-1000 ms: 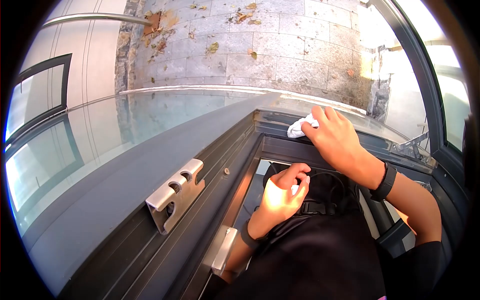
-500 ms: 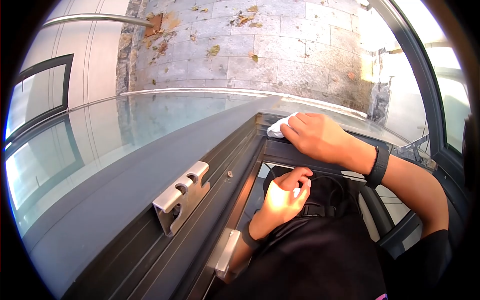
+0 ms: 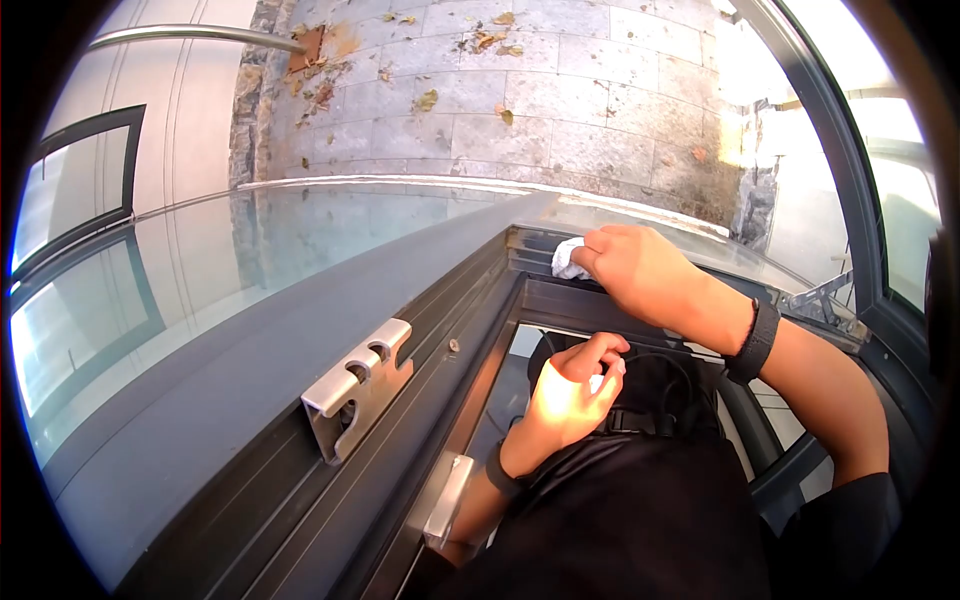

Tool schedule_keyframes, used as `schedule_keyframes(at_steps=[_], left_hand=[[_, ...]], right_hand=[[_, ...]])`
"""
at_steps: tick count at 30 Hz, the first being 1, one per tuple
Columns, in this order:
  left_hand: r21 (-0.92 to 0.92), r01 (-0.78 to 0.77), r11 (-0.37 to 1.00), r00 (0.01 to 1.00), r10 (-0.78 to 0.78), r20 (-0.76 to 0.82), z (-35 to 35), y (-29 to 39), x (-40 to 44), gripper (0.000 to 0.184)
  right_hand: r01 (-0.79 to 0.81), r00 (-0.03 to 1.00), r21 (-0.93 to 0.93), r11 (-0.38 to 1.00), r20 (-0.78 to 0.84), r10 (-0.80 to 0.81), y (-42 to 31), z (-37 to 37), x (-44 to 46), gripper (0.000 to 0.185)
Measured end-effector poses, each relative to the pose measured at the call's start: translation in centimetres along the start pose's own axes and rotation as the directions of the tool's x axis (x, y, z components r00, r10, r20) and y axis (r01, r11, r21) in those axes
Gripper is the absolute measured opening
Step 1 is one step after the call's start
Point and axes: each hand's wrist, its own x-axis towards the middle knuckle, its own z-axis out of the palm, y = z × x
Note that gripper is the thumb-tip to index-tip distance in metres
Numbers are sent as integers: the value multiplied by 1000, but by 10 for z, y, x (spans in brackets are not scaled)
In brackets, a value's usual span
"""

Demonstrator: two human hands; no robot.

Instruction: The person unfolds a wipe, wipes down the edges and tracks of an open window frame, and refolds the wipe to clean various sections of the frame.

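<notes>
My right hand (image 3: 645, 268) grips a crumpled white cloth (image 3: 571, 260) and presses it on the dark window frame (image 3: 540, 243), close to the frame's inner corner. In front of my body, my left hand (image 3: 572, 395) is closed with curled fingers. A small white wad (image 3: 597, 383) shows between them, mostly hidden, so I cannot tell its kind. A dark band sits on each wrist.
A notched metal bracket (image 3: 360, 385) stands on the left frame rail, and a smaller metal plate (image 3: 448, 500) lies nearer me. At right an open window sash (image 3: 850, 170) hangs on a hinge arm (image 3: 820, 297). Beyond the sill is stone paving (image 3: 560, 100) with fallen leaves.
My right hand has slid the white cloth a little to the right along the frame, away from the corner. My left hand has hardly moved.
</notes>
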Motion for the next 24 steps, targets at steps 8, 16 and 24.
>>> schedule_keyframes(at_steps=[8, 16, 24], left_hand=[[-16, 6, 1000, 1000, -6, 4, 0, -5, -2, 18], [11, -30, 999, 998, 30, -56, 3, -14, -9, 19], [1, -11, 1000, 998, 11, -58, 7, -13, -10, 19]], right_hand=[[-72, 996, 6, 997, -58, 72, 0, -17, -8, 8], [52, 987, 112, 992, -160, -34, -13, 30, 61, 17], [65, 998, -45, 997, -1, -65, -10, 20, 47, 15]])
